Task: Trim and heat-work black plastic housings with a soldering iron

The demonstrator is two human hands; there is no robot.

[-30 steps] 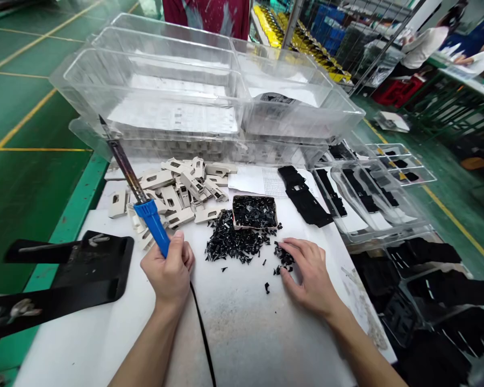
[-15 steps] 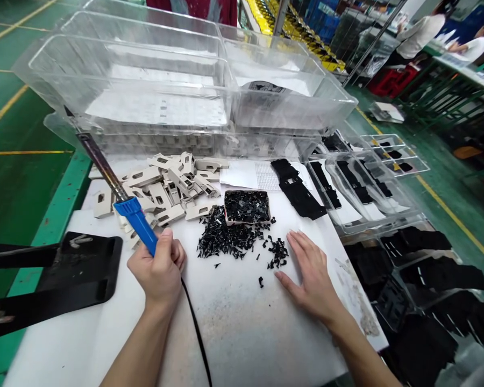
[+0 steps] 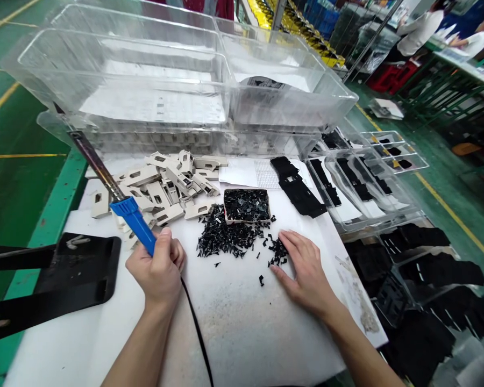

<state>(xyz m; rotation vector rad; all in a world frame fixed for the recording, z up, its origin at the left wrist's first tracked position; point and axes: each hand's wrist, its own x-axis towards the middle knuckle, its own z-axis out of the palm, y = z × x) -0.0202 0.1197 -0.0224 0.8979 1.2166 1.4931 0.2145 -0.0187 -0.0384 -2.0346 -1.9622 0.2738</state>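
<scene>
Head view: right hand (image 3: pixel 306 271) closer to black scraps (image 3: pixel 277 253)

Black bits (image 3: pixel 226 239) too small to ID

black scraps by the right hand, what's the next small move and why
Probably sweep the loose black scraps into the larger pile with the right hand: its fingers lie right beside them, while the left hand is busy gripping the blue-handled soldering iron.

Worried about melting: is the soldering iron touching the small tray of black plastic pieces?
Apart: the head view shows beige parts between the soldering iron and the tray.
</scene>
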